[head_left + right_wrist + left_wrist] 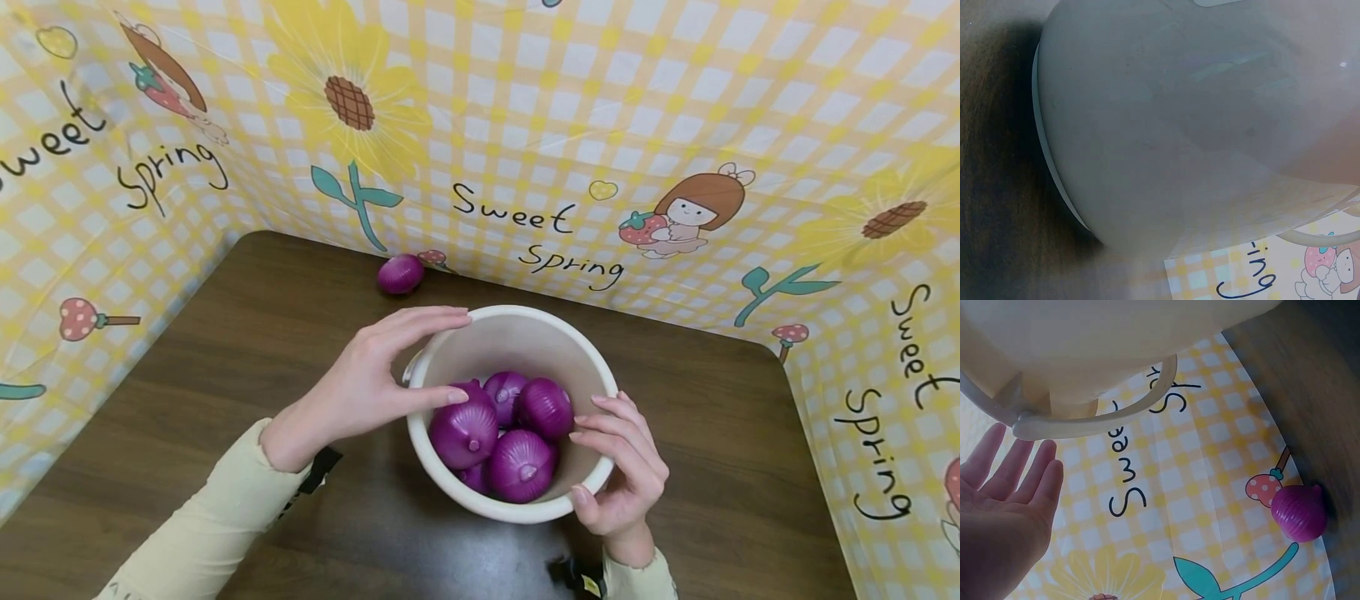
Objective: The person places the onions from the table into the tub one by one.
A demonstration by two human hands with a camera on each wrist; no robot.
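Observation:
A white bucket [517, 312] stands on the table in the head view, with several purple onions [523, 467] inside it. At its left rim is my left hand [367, 379], fingers extended along the rim and thumb reaching over the opening above an onion. In the left wrist view the left fingers [1041, 465] are straight, close to the bucket's handle [1104, 425]; whether they touch it I cannot tell. My right hand [626, 462] holds the bucket's right rim, its fingers bent over the edge. The bucket's side [1179, 137] fills most of the right wrist view.
Behind the bucket, a single purple onion [401, 274] lies near the table's back edge. Patterned cloth walls [510, 125] rise along the back and both sides of the dark wooden table [720, 500].

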